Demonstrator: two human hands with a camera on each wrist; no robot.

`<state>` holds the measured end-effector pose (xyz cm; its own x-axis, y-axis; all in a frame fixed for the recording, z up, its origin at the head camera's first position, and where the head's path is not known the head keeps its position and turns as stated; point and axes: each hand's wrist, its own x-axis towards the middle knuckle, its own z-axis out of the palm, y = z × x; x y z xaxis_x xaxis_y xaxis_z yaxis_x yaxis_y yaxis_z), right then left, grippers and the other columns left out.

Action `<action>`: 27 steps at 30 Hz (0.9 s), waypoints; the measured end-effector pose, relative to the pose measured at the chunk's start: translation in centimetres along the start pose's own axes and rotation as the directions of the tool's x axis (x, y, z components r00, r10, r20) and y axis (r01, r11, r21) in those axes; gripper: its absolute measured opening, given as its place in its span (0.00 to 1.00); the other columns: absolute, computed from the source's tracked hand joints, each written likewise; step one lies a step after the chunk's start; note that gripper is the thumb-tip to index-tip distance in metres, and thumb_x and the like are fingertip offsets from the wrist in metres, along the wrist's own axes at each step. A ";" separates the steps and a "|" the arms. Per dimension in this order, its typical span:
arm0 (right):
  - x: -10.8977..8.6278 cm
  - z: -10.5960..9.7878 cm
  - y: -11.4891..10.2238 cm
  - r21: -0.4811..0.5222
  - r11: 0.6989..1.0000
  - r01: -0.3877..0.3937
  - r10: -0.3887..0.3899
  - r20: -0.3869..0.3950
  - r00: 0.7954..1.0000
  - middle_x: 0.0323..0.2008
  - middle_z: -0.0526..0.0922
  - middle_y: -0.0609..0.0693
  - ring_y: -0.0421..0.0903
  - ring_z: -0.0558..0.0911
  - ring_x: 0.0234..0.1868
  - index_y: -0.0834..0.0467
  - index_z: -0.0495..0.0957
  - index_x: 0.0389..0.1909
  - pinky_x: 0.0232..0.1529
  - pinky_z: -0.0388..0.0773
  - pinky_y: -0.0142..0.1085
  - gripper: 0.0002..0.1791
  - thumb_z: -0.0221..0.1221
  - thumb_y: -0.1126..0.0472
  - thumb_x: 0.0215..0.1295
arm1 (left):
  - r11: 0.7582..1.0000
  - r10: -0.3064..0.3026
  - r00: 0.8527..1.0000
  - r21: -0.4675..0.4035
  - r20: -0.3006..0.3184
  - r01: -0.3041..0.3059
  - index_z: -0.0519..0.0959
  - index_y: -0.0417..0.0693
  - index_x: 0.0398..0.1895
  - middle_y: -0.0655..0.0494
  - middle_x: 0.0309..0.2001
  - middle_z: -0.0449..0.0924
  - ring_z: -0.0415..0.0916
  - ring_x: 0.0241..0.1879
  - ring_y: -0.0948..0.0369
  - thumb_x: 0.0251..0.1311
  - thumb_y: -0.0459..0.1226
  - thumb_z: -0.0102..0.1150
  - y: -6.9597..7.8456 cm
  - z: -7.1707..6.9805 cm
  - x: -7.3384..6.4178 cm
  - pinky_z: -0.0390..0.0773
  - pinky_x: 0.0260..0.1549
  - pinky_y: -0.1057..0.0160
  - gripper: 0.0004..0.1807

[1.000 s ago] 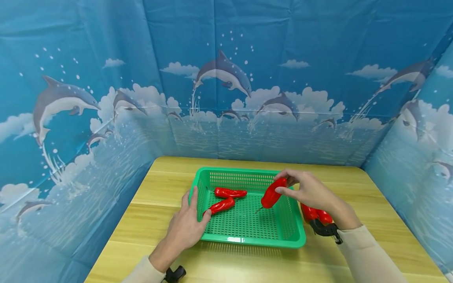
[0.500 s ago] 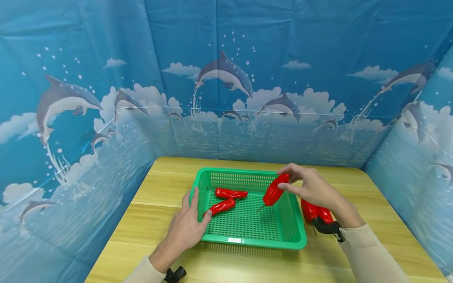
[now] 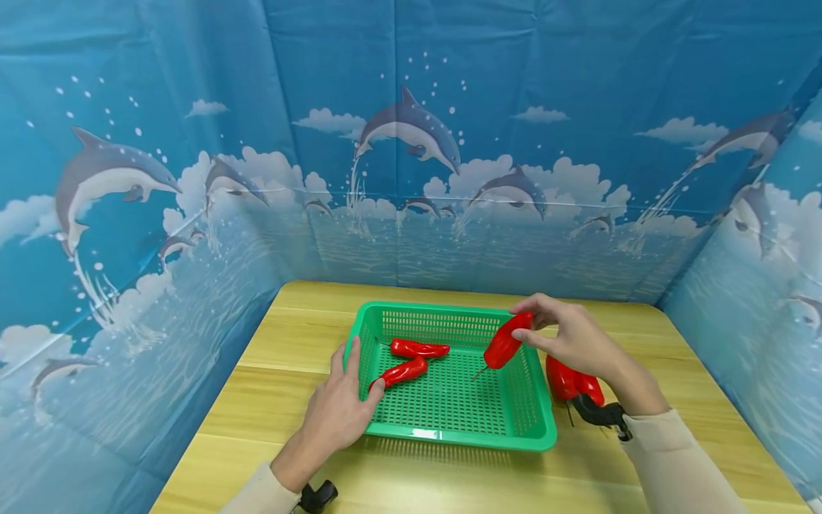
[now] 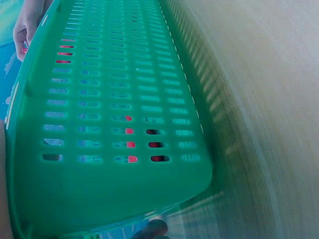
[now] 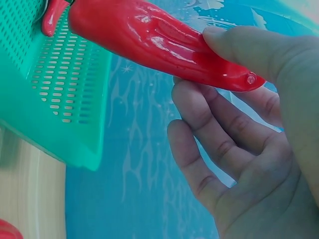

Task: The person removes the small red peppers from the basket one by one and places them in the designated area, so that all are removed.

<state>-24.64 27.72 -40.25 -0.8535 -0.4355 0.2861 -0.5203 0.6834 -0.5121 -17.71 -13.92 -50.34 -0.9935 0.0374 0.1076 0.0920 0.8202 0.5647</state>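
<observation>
My right hand (image 3: pixel 568 339) pinches a shiny red chili pepper (image 3: pixel 507 341) by its tip, over the right end of the green plastic basket (image 3: pixel 449 439). The pepper's thin dark stem points down toward the basket floor. In the right wrist view, the thumb lies on one side of the pepper (image 5: pixel 149 42) and fingertips on the other. My left hand (image 3: pixel 340 407) grips the basket's left rim, thumb inside and fingers outside. Two red peppers lie in the left half of the basket, one farther back (image 3: pixel 419 349) and one near my thumb (image 3: pixel 404 372).
More red peppers (image 3: pixel 565 382) lie on the table just right of the basket, partly behind my right wrist. The basket stands on a yellow wood-grain table (image 3: pixel 250 400). A blue dolphin-print curtain (image 3: pixel 411 235) surrounds the table at the back and sides.
My right hand has drifted slightly right and upward with the pepper, toward the basket's right rim. The left hand and the peppers in the basket stay in place.
</observation>
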 end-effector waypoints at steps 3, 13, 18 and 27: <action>-0.1 -0.2 0.0 -0.005 1.000 -0.006 0.006 -0.009 1.000 0.51 0.94 0.45 0.47 0.94 0.51 0.53 0.86 0.68 0.56 0.92 0.47 0.20 0.74 0.56 0.81 | 1.000 0.001 1.000 -0.002 0.000 -0.001 0.45 0.51 1.00 0.40 0.95 0.51 0.67 0.13 0.56 0.83 0.55 0.62 0.0 0.0 0.0 0.71 0.16 0.58 0.54; -0.3 -0.9 0.4 -0.012 1.000 0.004 -0.005 -0.051 0.999 0.53 0.95 0.48 0.48 0.94 0.50 0.53 0.87 0.66 0.55 0.93 0.40 0.19 0.75 0.60 0.80 | 1.000 0.001 1.000 -0.004 0.001 -0.001 0.46 0.51 1.00 0.38 0.95 0.52 0.68 0.14 0.56 0.83 0.55 0.62 -0.2 0.0 0.1 0.71 0.17 0.57 0.54; -0.6 -1.3 0.7 -0.023 1.000 0.019 -0.021 -0.079 0.997 0.51 0.95 0.46 0.42 0.93 0.48 0.50 0.87 0.65 0.54 0.91 0.34 0.18 0.75 0.61 0.79 | 1.000 0.000 1.000 -0.004 0.000 0.000 0.46 0.51 1.00 0.39 0.95 0.52 0.68 0.14 0.55 0.83 0.55 0.62 -0.2 0.0 0.2 0.71 0.17 0.57 0.54; -0.8 -2.4 0.9 -0.057 0.998 0.020 -0.027 -0.126 0.992 0.48 0.96 0.45 0.38 0.93 0.47 0.49 0.88 0.69 0.54 0.89 0.28 0.20 0.75 0.61 0.80 | 1.000 0.004 1.000 -0.007 -0.004 -0.004 0.46 0.51 1.00 0.40 0.95 0.52 0.68 0.14 0.55 0.84 0.56 0.62 -0.2 0.0 0.5 0.71 0.16 0.57 0.54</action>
<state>-24.44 30.08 -38.98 -0.8358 -0.3765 0.3995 -0.5380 0.7069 -0.4593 -18.21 -14.11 -50.40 -0.9928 0.0389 0.1129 0.0968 0.8159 0.5700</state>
